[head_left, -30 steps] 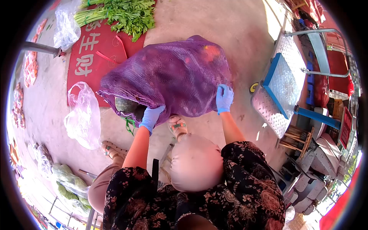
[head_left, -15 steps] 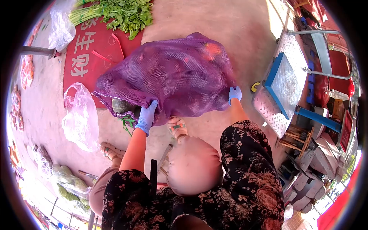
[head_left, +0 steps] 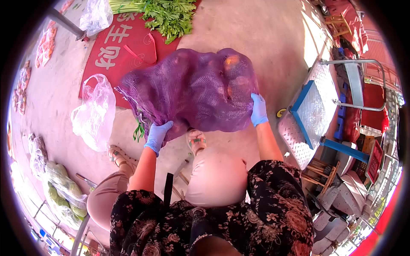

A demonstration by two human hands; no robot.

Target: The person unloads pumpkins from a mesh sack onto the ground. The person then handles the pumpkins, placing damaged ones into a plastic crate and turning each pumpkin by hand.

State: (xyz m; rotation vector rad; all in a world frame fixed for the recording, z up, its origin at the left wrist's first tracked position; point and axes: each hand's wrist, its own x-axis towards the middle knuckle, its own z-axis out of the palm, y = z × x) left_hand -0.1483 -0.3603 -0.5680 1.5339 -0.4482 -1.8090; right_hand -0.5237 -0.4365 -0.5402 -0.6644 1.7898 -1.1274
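A large purple mesh sack (head_left: 192,89) lies across the floor in front of me, bulging with rounded contents. Orange and reddish patches show through its right part; what they are I cannot make out. In a blue glove, my left hand (head_left: 158,135) is closed on loose mesh at the sack's near left edge. Green string (head_left: 139,131) hangs beside that hand. My right hand (head_left: 259,110), gloved too, grips the sack's right end, its fingertips partly hidden against the mesh.
A red mat (head_left: 128,45) with white characters lies beyond the sack, with celery (head_left: 168,17) on it. A clear plastic bag (head_left: 95,113) sits at left, near bagged green vegetables (head_left: 64,192). A metal platform (head_left: 314,115) stands at right. My sandalled feet are close to the sack.
The sack's left opening has folded over, hiding the dark round item seen there before. My left hand has moved slightly left and down; my right hand has shifted along the sack's end.
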